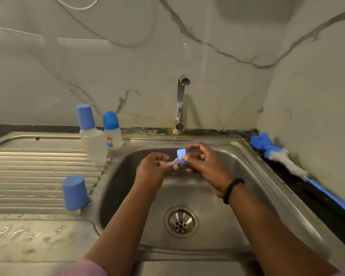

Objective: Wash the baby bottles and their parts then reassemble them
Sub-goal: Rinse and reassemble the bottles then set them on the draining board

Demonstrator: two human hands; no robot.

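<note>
A blue collar ring (181, 156) is gripped by the right hand (204, 166) over the sink basin (237, 176), while the clear teat (172, 162) poking from it is pinched by the left hand (154, 173). Left of the hands, three bottles (96, 148) are stood on the drainboard (38, 172); a bottle brush (283, 157) is laid to the right.
</note>
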